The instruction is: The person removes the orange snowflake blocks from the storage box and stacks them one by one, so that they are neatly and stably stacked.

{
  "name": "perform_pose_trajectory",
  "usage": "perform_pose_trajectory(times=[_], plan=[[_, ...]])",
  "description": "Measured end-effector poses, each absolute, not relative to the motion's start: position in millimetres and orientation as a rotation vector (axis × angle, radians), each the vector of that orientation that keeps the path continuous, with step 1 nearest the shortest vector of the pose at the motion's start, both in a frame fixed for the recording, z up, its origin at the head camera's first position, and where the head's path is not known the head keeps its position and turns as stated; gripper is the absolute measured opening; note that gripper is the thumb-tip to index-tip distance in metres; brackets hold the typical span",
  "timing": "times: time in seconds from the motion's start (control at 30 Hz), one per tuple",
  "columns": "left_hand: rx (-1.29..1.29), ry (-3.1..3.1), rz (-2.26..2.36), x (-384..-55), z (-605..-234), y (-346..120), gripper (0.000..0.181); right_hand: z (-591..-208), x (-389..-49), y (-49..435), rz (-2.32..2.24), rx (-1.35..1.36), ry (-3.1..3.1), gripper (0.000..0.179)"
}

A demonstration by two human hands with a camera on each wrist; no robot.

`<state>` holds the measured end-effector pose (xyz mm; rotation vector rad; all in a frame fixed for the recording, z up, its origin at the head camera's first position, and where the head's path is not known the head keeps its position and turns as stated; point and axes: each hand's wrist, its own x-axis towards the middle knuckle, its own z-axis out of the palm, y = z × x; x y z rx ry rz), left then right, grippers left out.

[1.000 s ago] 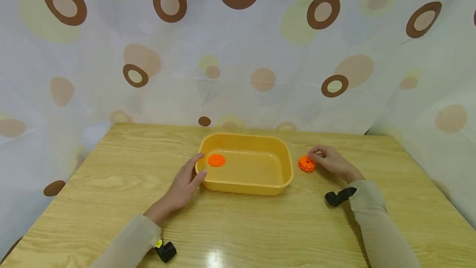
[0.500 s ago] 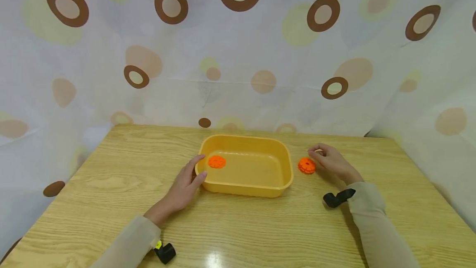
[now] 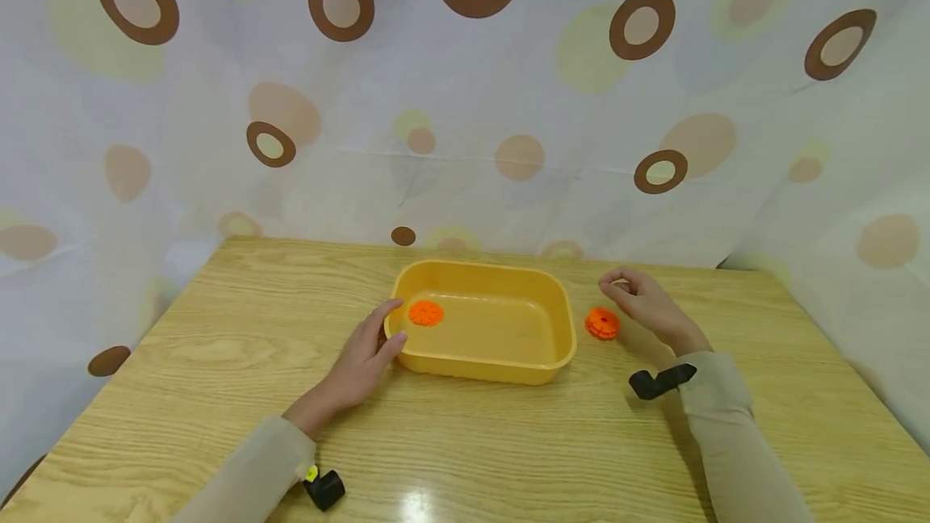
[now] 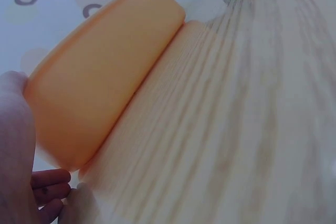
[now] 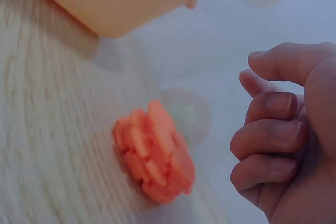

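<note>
A yellow plastic basin (image 3: 487, 370) stands on the table, with an orange toothed disc (image 3: 425, 313) lying at its left inside. My left hand (image 3: 361, 361) holds the basin's left end, its thumb and a finger at the rim; other fingers bend near the lower corner in the left wrist view. To the right of the basin sits a small stack of orange toothed discs (image 3: 602, 324). Just behind and right of that stack is my right hand (image 3: 647, 307), apart from it. In the right wrist view its fingers (image 5: 270, 137) are curled, and nothing shows between them.
The wooden table (image 3: 465, 442) runs back to a white patterned curtain (image 3: 450, 103), which also hangs at both sides. A black wrist device (image 3: 661, 382) sticks out by the right sleeve, another black device (image 3: 324, 491) by the left.
My right hand has drawn back and up from the orange stack, which its fingers were at a second ago. The left hand, basin and discs stay in place; the head view shifts slightly.
</note>
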<state>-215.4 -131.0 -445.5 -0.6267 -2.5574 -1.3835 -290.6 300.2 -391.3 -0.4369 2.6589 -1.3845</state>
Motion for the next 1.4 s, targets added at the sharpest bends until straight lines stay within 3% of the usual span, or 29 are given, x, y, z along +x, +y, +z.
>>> perform_pose_trajectory(times=[0.5, 1.4], plan=[[-0.622, -2.567, -1.403, -214.4, -443.8, -129.2, 0.05, -373.2, -295.1, 275.0, -1.391, -0.583, 2.656, 0.024], [-0.565, -2.599, -1.394, -212.3, -443.3, -129.2, 0.05, -349.1, -311.2, 209.3, -1.179, -0.771, 2.644, 0.023]])
